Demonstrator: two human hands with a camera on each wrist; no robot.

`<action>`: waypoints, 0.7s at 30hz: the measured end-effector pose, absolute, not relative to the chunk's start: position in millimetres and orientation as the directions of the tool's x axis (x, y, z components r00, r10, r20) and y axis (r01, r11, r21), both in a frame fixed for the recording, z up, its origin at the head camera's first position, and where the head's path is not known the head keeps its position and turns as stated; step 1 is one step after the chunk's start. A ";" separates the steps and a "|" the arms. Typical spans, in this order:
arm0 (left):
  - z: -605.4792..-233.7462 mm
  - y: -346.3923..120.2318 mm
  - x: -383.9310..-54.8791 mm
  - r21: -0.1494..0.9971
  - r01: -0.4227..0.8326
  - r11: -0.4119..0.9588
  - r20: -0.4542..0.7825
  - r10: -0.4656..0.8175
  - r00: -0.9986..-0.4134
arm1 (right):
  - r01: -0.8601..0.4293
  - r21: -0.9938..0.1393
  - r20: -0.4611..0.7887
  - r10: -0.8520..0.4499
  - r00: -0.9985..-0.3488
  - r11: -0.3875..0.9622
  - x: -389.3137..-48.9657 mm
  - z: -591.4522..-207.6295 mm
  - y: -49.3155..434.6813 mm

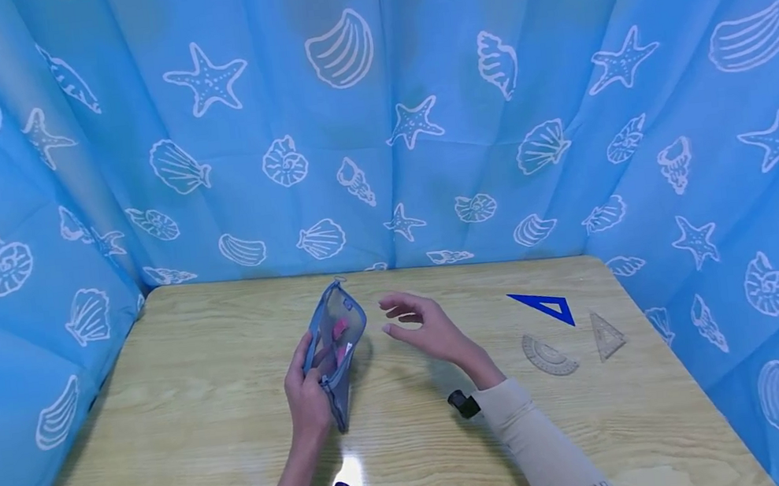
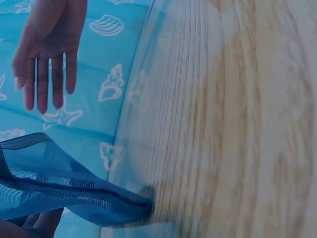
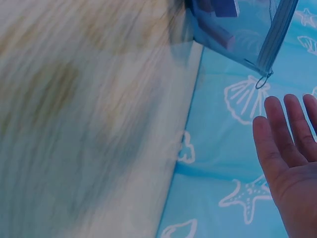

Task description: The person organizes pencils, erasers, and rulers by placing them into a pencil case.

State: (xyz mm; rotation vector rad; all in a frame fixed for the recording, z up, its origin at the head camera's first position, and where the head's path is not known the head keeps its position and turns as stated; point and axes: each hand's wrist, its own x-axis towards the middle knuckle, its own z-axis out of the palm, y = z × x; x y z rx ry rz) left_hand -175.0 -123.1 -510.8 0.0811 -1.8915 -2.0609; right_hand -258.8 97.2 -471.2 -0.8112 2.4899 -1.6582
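A blue mesh zipper pouch [image 1: 341, 391] is held up over the middle of the table, its mouth spread apart. My left hand [image 1: 307, 390] grips its left side, with the thumb at the near edge of the opening. Pink items [image 1: 340, 328] show inside the pouch, their kind unclear; in the right wrist view, block-like shapes [image 3: 225, 7] show through the mesh. To the right of the pouch, apart from it, my right hand [image 1: 430, 326] hovers with relaxed fingers and holds nothing.
On the right of the wooden table [image 1: 184, 391] lie a blue set square [image 1: 559, 309], a clear protractor [image 1: 547, 356] and a small clear set square [image 1: 608, 337]. A blue curtain with shell prints [image 1: 348, 120] surrounds the table's back and sides.
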 end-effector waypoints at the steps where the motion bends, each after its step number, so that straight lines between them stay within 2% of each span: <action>1: -510.6 -122.2 -174.3 0.976 0.209 -0.057 0.185 -0.285 -0.941 | -0.393 -0.870 0.240 -0.440 -0.865 0.297 -258.1 -472.7 100.1; 9: -509.4 -118.2 -172.7 0.978 0.201 -0.052 0.180 -0.274 -0.945 | -0.324 -0.885 0.174 -0.406 -0.897 0.336 -249.2 -478.8 127.3; 21: -510.7 -114.9 -172.8 0.984 0.179 -0.019 0.167 -0.276 -0.946 | -0.287 -0.872 0.155 -0.332 -0.930 0.397 -243.7 -496.8 172.7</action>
